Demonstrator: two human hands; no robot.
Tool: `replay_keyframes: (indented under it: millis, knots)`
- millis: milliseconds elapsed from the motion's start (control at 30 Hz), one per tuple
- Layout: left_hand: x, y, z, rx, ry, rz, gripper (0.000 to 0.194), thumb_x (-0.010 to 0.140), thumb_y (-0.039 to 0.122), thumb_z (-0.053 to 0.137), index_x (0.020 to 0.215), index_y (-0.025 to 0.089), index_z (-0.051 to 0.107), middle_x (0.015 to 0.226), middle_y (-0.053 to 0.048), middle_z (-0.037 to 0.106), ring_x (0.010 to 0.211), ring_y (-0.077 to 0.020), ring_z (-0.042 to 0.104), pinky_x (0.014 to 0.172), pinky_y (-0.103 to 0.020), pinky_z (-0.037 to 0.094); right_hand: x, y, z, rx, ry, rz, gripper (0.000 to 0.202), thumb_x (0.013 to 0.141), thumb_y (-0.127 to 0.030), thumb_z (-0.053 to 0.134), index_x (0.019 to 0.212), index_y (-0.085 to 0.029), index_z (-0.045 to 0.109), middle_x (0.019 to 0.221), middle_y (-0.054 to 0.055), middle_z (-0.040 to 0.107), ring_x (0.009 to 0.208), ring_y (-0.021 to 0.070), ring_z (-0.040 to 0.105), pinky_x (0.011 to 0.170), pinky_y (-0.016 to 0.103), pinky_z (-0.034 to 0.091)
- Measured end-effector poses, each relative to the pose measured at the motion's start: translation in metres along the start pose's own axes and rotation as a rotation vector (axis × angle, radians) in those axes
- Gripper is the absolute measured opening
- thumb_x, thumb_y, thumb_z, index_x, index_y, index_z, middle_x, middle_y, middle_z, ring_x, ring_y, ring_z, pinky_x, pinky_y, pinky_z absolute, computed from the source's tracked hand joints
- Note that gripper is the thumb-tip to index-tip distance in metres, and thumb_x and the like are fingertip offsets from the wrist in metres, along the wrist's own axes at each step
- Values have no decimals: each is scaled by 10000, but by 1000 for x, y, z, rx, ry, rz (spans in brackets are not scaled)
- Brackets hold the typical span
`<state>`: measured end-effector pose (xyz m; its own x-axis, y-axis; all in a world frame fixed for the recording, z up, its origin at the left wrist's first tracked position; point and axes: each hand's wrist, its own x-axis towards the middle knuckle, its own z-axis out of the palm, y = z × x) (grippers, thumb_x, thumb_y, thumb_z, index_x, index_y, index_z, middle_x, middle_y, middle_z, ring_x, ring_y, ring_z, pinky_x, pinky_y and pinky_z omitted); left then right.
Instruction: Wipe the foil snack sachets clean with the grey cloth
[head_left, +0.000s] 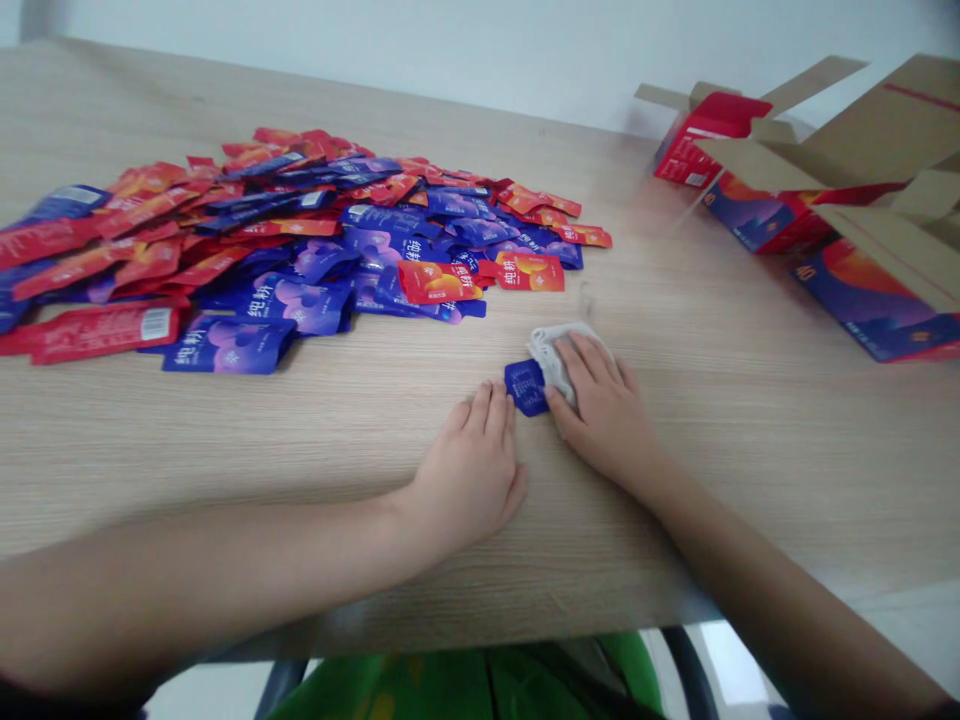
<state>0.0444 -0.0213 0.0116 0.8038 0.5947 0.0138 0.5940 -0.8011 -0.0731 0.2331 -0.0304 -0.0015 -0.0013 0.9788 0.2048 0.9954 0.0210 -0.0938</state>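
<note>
A small blue packet (pixel 526 388) with fine print on its face lies flat on the wooden table between my hands. My right hand (pixel 600 405) presses a bunched white cloth (pixel 553 352) down over the packet's right part, hiding that end of it. My left hand (pixel 480 460) rests on the tabletop, its fingers stretched out and lying flat, the fingertips at the packet's left edge. It holds nothing.
A wide heap of orange-red packets (pixel 442 282) and blue packets (pixel 232 345) covers the table's left and middle back. Open cardboard boxes stand at the right: a red box (pixel 694 140), a blue-and-red box (pixel 757 212) and a nearer one (pixel 855 300). Behind the table is a pale wall (pixel 450 50).
</note>
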Motion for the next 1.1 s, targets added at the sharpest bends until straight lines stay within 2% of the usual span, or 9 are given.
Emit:
replay_keyframes:
  millis: [100,200,333,500,567,700,900,1000,1100]
  knots:
    - [0,0,2,6,-4,-1,645,936,368,386,1391,-88,437,1446,-316,410,1345,-409,418,1056,-475,391,2,5,2,-32,21,81,591,953,-416,355,1451,-99,383,1526,168,376,1409,307,318,1101,503,296]
    - [0,0,2,15,12,0,638,933,362,382,1389,-80,446,1439,-308,426,1339,-408,425,1063,-474,385,-2,-5,3,-64,22,-18,604,942,-439,374,1448,-110,388,1538,163,360,1418,326,290,1101,543,264]
    - [0,-1,1,4,6,0,634,930,362,374,1392,-65,452,1441,-293,434,1341,-396,427,1069,-463,384,-5,-10,2,-42,5,-117,600,933,-439,392,1459,-151,374,1555,126,343,1426,285,287,1115,521,241]
    - [1,0,1,-3,6,1,646,928,360,372,1402,-75,429,1450,-302,415,1348,-403,415,1061,-468,391,-2,-5,1,-24,26,-5,617,920,-447,405,1444,-121,392,1543,155,355,1420,295,299,1105,509,263]
    - [1,0,1,0,21,5,628,929,352,374,1384,-73,457,1434,-305,434,1340,-410,422,1059,-475,390,-5,-12,0,-21,18,-53,623,912,-446,417,1441,-118,396,1544,156,352,1425,298,288,1112,519,242]
    - [0,-2,0,0,27,17,592,934,346,367,1342,-56,517,1402,-294,478,1322,-406,446,1059,-472,388,-8,-20,-2,21,-46,-191,586,917,-418,419,1448,-171,400,1563,95,337,1436,255,273,1138,484,212]
    - [-1,-1,0,-4,-10,-4,652,931,374,385,1402,-74,429,1452,-300,414,1348,-400,417,1061,-467,390,-3,-2,0,-12,18,14,615,934,-432,386,1453,-101,379,1543,158,353,1421,292,298,1100,502,276]
    - [0,-1,0,-4,6,2,619,931,361,398,1373,-65,473,1434,-298,440,1339,-403,428,1055,-473,392,-7,-12,-1,-6,1,-94,610,920,-432,413,1447,-125,392,1549,137,351,1430,290,278,1110,511,248]
    - [0,-1,-1,-6,14,16,574,930,352,405,1319,-48,539,1392,-290,492,1321,-400,450,1051,-473,394,-10,-21,-3,33,-49,-205,571,922,-397,412,1449,-177,396,1562,81,342,1437,244,272,1137,475,215]
